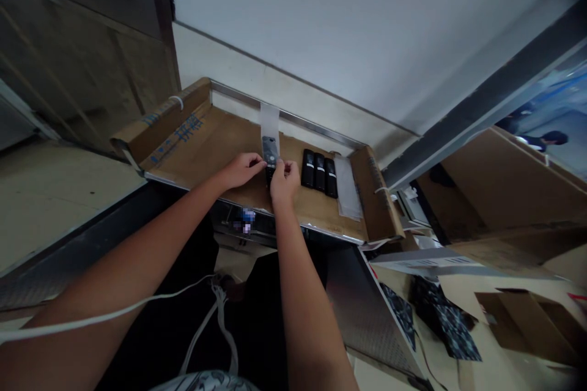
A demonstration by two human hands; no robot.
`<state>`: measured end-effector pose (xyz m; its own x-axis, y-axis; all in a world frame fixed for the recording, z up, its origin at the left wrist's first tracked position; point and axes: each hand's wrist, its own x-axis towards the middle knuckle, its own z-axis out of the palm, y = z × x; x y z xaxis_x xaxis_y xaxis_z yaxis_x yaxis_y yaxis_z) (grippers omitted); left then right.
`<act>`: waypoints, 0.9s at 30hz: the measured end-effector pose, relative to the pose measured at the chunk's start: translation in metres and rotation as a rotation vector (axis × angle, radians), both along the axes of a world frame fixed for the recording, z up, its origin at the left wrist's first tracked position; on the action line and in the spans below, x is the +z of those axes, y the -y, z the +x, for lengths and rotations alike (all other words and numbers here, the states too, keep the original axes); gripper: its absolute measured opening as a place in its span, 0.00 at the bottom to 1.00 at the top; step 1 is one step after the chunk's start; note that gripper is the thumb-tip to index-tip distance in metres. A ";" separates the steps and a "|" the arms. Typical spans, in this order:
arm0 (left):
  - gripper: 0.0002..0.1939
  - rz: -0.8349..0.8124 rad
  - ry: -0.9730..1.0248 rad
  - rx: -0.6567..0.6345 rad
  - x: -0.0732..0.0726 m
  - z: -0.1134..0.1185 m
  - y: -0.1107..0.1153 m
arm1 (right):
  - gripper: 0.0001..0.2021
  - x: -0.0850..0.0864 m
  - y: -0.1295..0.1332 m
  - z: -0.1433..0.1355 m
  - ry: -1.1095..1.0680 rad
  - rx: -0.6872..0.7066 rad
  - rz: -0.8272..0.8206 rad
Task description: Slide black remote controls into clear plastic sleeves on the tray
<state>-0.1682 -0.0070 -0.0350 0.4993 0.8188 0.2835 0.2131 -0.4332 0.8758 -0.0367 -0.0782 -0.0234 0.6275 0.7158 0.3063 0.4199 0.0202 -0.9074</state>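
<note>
A black remote control lies upright in front of me, its far part inside a clear plastic sleeve that stretches away toward the wall. My left hand pinches at the sleeve's near left edge with thumb and forefinger. From the right, my right hand closes around the remote's lower part, its thumb on top near the sleeve's mouth. Right of that hand, three black remotes with pale bands lie side by side. Beyond them is a stack of flat clear sleeves.
The work surface is a cardboard-lined tray with raised cardboard sides and a metal edge. A white wall stands behind it. White cords hang near my lap. An open cardboard box and dark patterned bags lie on the floor, right.
</note>
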 end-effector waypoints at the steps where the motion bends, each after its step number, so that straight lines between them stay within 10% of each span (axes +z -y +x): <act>1: 0.18 0.001 -0.001 -0.010 0.001 0.000 0.001 | 0.13 0.001 0.001 0.000 0.005 -0.015 -0.006; 12: 0.17 0.006 -0.034 -0.069 0.006 0.005 0.010 | 0.19 0.008 -0.009 0.000 -0.059 -0.200 -0.096; 27: 0.20 -0.264 0.271 0.008 0.007 0.000 0.002 | 0.22 -0.004 -0.014 -0.004 -0.280 0.139 0.049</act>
<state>-0.1685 -0.0090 -0.0284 0.4285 0.8848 0.1832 -0.0392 -0.1844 0.9821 -0.0404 -0.0638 -0.0274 0.5899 0.7890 0.1720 0.1444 0.1064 -0.9838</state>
